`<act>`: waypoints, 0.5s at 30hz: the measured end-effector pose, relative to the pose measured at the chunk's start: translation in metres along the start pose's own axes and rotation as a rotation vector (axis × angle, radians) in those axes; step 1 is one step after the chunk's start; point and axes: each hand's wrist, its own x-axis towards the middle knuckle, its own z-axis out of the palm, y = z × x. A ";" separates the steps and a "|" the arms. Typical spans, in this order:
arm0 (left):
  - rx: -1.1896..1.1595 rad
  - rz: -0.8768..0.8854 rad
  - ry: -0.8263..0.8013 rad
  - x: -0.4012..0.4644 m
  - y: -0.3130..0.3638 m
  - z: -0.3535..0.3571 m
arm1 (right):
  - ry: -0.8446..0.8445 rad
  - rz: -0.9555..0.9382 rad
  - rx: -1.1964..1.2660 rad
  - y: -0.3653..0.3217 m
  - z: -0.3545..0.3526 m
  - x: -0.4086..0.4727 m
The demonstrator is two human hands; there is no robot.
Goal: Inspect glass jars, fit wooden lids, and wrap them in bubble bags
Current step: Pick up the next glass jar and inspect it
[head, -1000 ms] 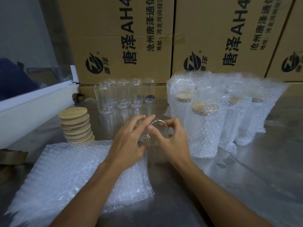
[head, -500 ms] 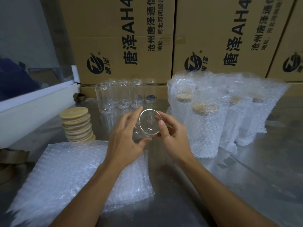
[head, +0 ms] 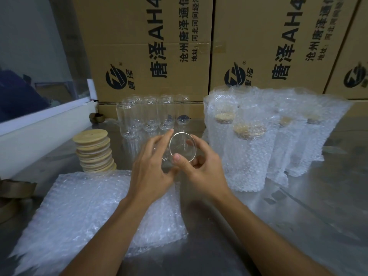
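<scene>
A clear glass jar is held above the steel table, tilted so its round mouth faces me. My left hand cups its left side with fingers reaching along the glass. My right hand grips the right side, thumb pressed on the near rim. A stack of round wooden lids stands to the left. A pile of flat bubble bags lies under my left forearm. Several empty jars stand behind. Several wrapped, lidded jars stand to the right.
Printed cardboard boxes wall off the back of the table. A white ledge runs along the left, with tape rolls at the left edge. Bare steel table lies at the front right.
Both hands raised the jar and tipped its mouth toward me; a second ago it was lower, between my fingers. My right thumb now sits on the near rim.
</scene>
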 end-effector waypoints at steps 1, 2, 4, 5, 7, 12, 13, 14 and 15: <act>-0.010 -0.013 0.004 0.000 -0.001 0.000 | 0.003 -0.004 0.009 0.001 0.000 0.001; -0.017 -0.021 0.006 0.000 -0.002 0.001 | 0.010 -0.006 0.018 0.003 0.000 0.002; -0.023 -0.029 0.009 0.001 -0.002 0.001 | 0.016 -0.016 0.015 0.005 -0.001 0.004; -0.023 -0.029 0.008 0.001 -0.002 0.001 | 0.015 -0.026 0.016 0.006 -0.001 0.004; -0.029 -0.020 -0.007 0.001 -0.001 0.000 | 0.021 -0.030 0.047 0.005 -0.003 0.004; 0.039 0.080 -0.058 0.002 0.003 -0.001 | 0.149 0.053 0.085 0.002 -0.010 0.006; 0.060 0.101 -0.063 0.002 0.004 0.000 | 0.166 0.072 0.087 0.002 -0.011 0.007; 0.079 0.121 -0.064 0.002 0.005 0.000 | 0.176 0.087 0.081 0.002 -0.011 0.007; 0.094 0.138 -0.064 0.002 0.006 0.000 | 0.183 0.095 0.068 0.001 -0.010 0.006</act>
